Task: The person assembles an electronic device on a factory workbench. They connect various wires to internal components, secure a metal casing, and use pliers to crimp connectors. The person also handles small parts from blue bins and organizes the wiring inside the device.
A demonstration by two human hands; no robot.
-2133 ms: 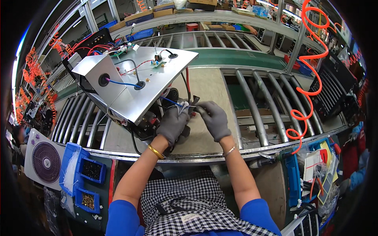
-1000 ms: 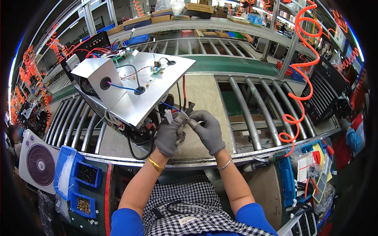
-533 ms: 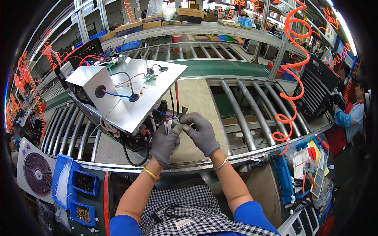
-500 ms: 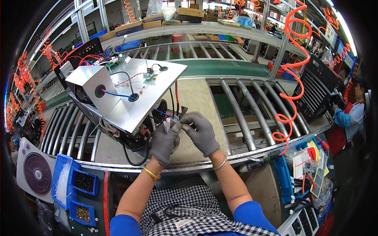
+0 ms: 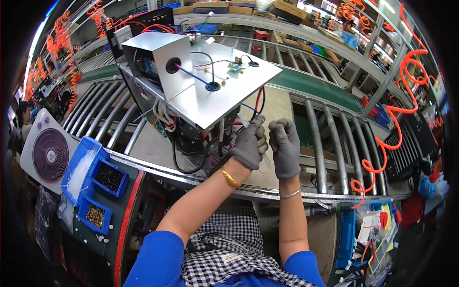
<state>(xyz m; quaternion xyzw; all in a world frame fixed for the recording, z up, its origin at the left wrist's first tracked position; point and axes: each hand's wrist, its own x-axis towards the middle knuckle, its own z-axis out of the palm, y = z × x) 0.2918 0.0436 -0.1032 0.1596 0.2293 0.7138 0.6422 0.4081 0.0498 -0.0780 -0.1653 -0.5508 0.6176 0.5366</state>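
Note:
A tilted silver metal chassis point(image 5: 210, 95) with a small circuit board, blue and red wires and a black grommet sits on the roller conveyor. My left hand point(image 5: 249, 142), in a grey glove, pinches a small white connector on wires at the chassis's lower right corner. My right hand point(image 5: 285, 146), also gloved, is closed in a fist just right of it, close to the same wires. Black cables point(image 5: 189, 158) hang under the chassis.
Metal rollers point(image 5: 320, 143) run right of my hands. Blue bins point(image 5: 98, 184) with small parts stand at the lower left beside a white fan unit point(image 5: 48, 153). An orange coiled hose point(image 5: 382, 138) hangs at right. A person point(image 5: 428, 189) stands at the far right.
The view has shifted, so the chassis now looks closer and higher. My hands stay together at its lower right corner, and my right hand has drawn slightly apart from the left.

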